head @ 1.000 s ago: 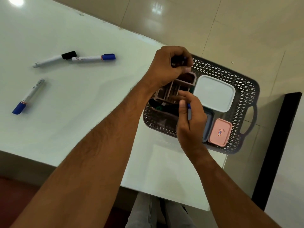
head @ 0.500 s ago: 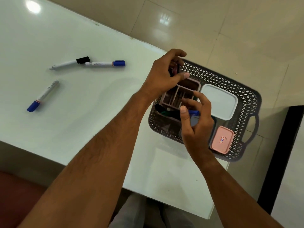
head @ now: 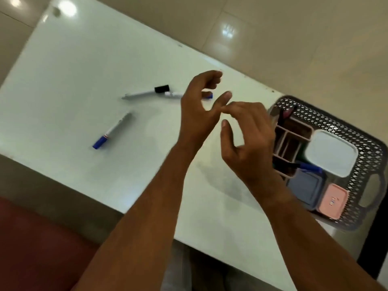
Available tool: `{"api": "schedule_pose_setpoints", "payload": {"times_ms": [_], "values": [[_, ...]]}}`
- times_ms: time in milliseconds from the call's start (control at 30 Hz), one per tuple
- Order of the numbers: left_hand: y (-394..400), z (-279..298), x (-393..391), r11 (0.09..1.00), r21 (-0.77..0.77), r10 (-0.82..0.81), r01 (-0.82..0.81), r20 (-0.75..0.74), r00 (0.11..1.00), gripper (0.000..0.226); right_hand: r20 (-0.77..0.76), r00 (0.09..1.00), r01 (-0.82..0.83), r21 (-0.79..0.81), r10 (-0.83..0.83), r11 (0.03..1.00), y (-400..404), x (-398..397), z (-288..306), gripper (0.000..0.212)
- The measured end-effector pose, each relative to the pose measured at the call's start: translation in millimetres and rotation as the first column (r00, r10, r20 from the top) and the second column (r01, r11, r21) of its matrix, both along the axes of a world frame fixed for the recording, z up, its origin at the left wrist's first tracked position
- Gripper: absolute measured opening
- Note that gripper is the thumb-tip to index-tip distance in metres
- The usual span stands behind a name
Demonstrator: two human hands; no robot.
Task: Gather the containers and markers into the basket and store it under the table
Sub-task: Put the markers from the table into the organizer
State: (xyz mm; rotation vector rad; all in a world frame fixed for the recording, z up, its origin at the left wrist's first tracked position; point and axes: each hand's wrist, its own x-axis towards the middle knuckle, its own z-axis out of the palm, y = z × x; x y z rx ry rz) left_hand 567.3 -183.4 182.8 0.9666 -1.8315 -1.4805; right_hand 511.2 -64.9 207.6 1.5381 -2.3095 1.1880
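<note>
Both hands are hovering over the white tabletop (head: 84,66) right now, and neither is carrying anything: the left hand (head: 199,114) is showing a wide, curled grip with thumb and fingers well apart, and the right hand (head: 245,141) is spreading its fingers loosely too, its grip just as bare. The grey lattice basket (head: 344,124) is sitting at the right end of the tabletop, its right side hanging out past the edge. Inside it the brown divided organiser (head: 294,135), the white lidded container (head: 331,153), the blue container (head: 304,187) and the small pink container (head: 332,199) are packed side by side, with a blue-capped marker (head: 308,167) lying across the blue one.

Three markers are waiting out on the tabletop, well apart from the basket: a black-capped marker (head: 147,93) and a second blue-capped one (head: 206,95) on the far side, the latter partly hidden behind the left hand, and a third marker with a blue cap (head: 112,131) lying alone nearer the left.

The risks, as I'm judging them: round barrels are liable to be rolling away under a hurried pinch; the half-hidden marker is easy to be nudging with the wrist; and that overhanging basket is looking ready to tip off the edge if anything is dropped hard into its right side
</note>
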Motion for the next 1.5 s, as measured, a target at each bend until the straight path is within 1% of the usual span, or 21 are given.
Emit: {"api": "schedule_pose_setpoints", "payload": {"times_ms": [67, 167, 200, 267, 300, 367, 433, 500, 633, 733, 800, 867, 900, 967, 1033, 1100, 1167, 1267, 1333, 1400, 1500], "values": [[-24.9, -8.2, 34.6, 0.993, -0.086, 0.089, -0.084, 0.061, 0.994, 0.035, -0.010, 0.999, -0.049, 0.103, 0.050, 0.993, -36.0, 6.2, -12.4, 0.023], [-59.1, -25.9, 89.4, 0.944, -0.276, 0.251, -0.179, 0.253, 0.934, 0.028, -0.056, 0.990, -0.108, 0.286, 0.129, 0.952, -85.2, 7.7, -35.8, 0.028], [-69.0, -32.2, 107.9, 0.919, -0.349, 0.305, -0.181, 0.341, 0.889, 0.027, -0.074, 0.985, -0.118, 0.357, 0.153, 0.927, -99.6, 6.2, -44.1, 0.029], [-83.7, -45.5, 142.5, 0.886, -0.437, 0.389, -0.152, 0.525, 0.757, 0.028, -0.103, 0.977, -0.111, 0.504, 0.187, 0.857, -121.4, 2.2, -61.5, 0.033], [-88.3, -51.3, 156.7, 0.888, -0.440, 0.402, -0.132, 0.606, 0.686, 0.031, -0.112, 0.973, -0.102, 0.570, 0.200, 0.815, -128.9, 0.4, -70.3, 0.035], [-91.0, -61.1, 176.0, 0.916, -0.393, 0.364, -0.078, 0.734, 0.573, 0.036, -0.112, 0.969, -0.092, 0.666, 0.220, 0.741, -136.0, -2.5, -85.6, 0.034], [-91.0, -70.2, 186.5, 0.935, -0.353, 0.313, -0.025, 0.792, 0.525, 0.036, -0.112, 0.968, -0.079, 0.718, 0.226, 0.691, -138.7, -2.5, -95.5, 0.033], [-92.3, -76.2, 190.5, 0.935, -0.354, 0.298, 0.002, 0.792, 0.533, 0.031, -0.121, 0.970, -0.058, 0.729, 0.211, 0.682, -138.9, -1.0, -100.0, 0.033], [-97.7, -84.6, 192.1, 0.930, -0.365, 0.287, 0.031, 0.778, 0.558, 0.014, -0.133, 0.976, -0.028, 0.712, 0.175, 0.702, -139.6, 4.1, -103.3, 0.031], [-98.1, -80.3, 187.5, 0.923, -0.384, 0.316, -0.037, 0.698, 0.643, 0.008, -0.127, 0.980, -0.022, 0.692, 0.151, 0.722, -136.1, 7.4, -102.9, 0.025], [-100.5, -72.4, 179.3, 0.917, -0.377, 0.351, -0.130, 0.612, 0.709, 0.009, -0.086, 0.986, -0.049, 0.667, 0.142, 0.743, -134.6, 12.1, -102.2, 0.021], [-105.6, -64.8, 164.4, 0.918, -0.364, 0.345, -0.158, 0.535, 0.771, 0.011, -0.033, 0.992, -0.075, 0.632, 0.124, 0.772, -131.4, 16.0, -100.2, 0.017], [-109.4, -62.4, 154.7, 0.922, -0.364, 0.313, -0.129, 0.509, 0.802, 0.013, 0.001, 0.995, -0.080, 0.600, 0.099, 0.796, -128.6, 17.3, -98.8, 0.016], [-118.3, -61.0, 133.1, 0.928, -0.372, 0.206, -0.004, 0.503, 0.839, 0.022, 0.126, 0.992, -0.077, 0.509, 0.014, 0.858, -121.1, 19.7, -95.7, 0.016], [-127.4, -64.6, 109.1, 0.919, -0.365, 0.093, 0.149, 0.567, 0.818, 0.032, 0.293, 0.952, -0.039, 0.413, -0.092, 0.910, -113.4, 21.4, -91.5, 0.014], [-135.2, -71.3, 86.9, 0.891, -0.365, 0.035, 0.272, 0.651, 0.758, 0.036, 0.414, 0.897, 0.002, 0.345, -0.154, 0.939, -105.1, 22.1, -86.8, 0.018], [-141.8, -80.0, 72.9, 0.863, -0.365, 0.021, 0.349, 0.716, 0.698, 0.032, 0.471, 0.866, 0.025, 0.293, -0.167, 0.956, -96.2, 23.6, -81.7, 0.029], [-146.0, -89.1, 65.4, 0.830, -0.372, 0.025, 0.416, 0.769, 0.638, 0.020, 0.535, 0.829, 0.038, 0.238, -0.163, 0.971, -78.1, 22.4, -76.5, 0.026], [-142.6, -90.6, 65.3, 0.833, -0.393, 0.051, 0.390, 0.755, 0.653, 0.015, 0.569, 0.804, 0.050, 0.221, -0.171, 0.974, -67.5, 22.2, -72.9, 0.021], [-132.0, -88.9, 59.6, 0.863, -0.389, 0.061, 0.323, 0.715, 0.697, 0.013, 0.597, 0.781, 0.077, 0.203, -0.186, 0.976, -56.3, 19.8, -67.4, 0.016], [-105.4, -76.0, 41.3, 0.933, -0.301, 0.010, 0.199, 0.573, 0.819, 0.012, 0.607, 0.771, 0.123, 0.154, -0.192, 0.980, -42.9, 13.9, -53.2, 0.016]]}}
